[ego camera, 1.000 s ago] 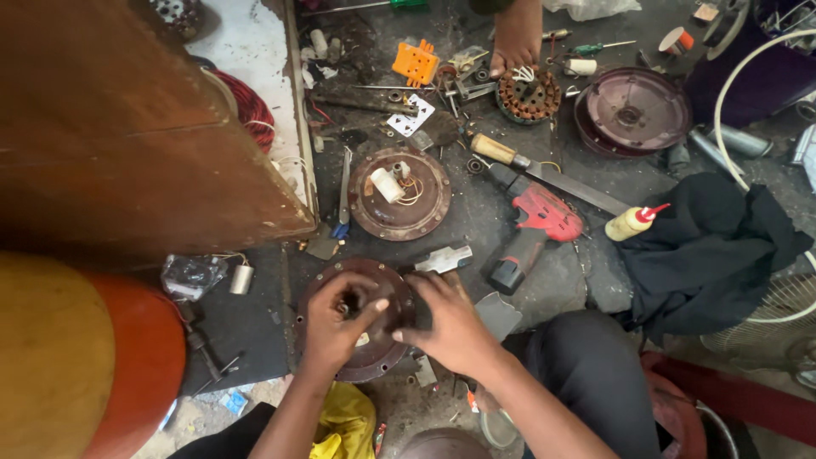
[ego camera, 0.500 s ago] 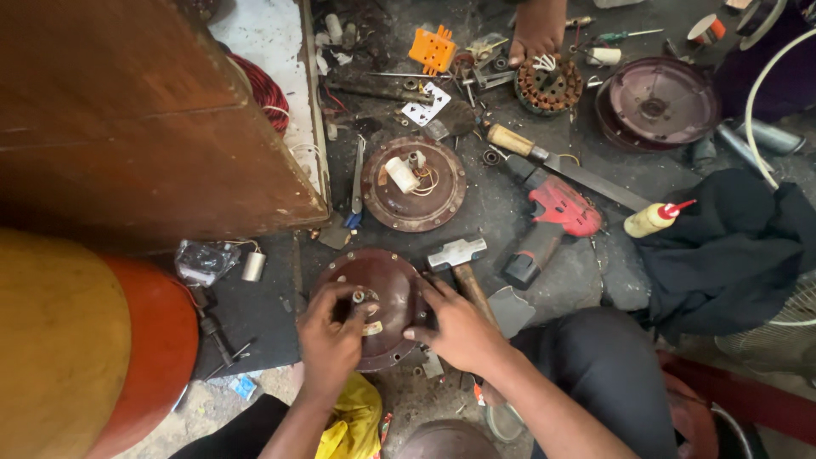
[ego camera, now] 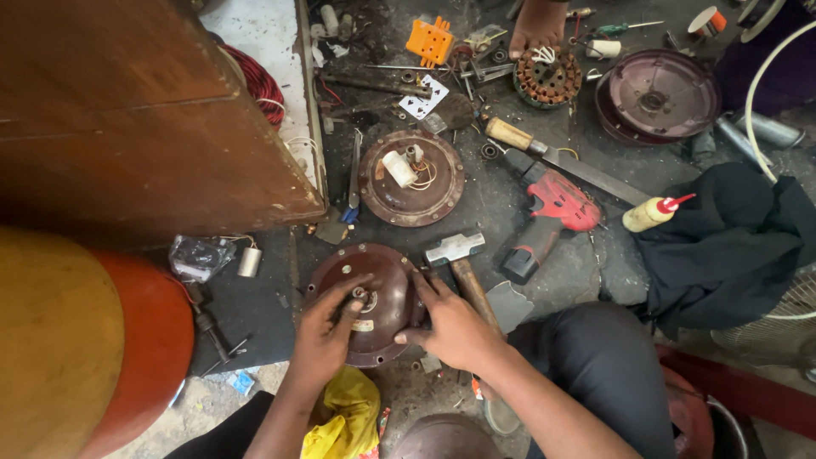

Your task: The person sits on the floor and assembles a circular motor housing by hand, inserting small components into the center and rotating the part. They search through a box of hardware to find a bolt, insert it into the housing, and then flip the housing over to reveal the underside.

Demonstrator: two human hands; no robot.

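A round dark-brown motor housing (ego camera: 378, 285) lies on the floor in front of me. My left hand (ego camera: 323, 336) rests on its left side with fingers around the small metal shaft at its centre. My right hand (ego camera: 450, 323) grips its right rim, fingers spread over the edge. A hammer (ego camera: 459, 263) with a wooden handle lies just beside my right hand, partly under it.
A second round housing with a white capacitor (ego camera: 412, 178) lies further away. A red cordless drill (ego camera: 548, 212), a large knife (ego camera: 569, 161), a glue bottle (ego camera: 650, 212), a wound stator (ego camera: 544, 76) under another person's hand (ego camera: 535, 25), a dark cover (ego camera: 659, 93), black cloth (ego camera: 722, 238), a wooden cabinet (ego camera: 144, 127).
The view has drifted a little. My hands have shifted on the housing, the left fingers now closing on the centre shaft and the right hand moving onto the right rim.
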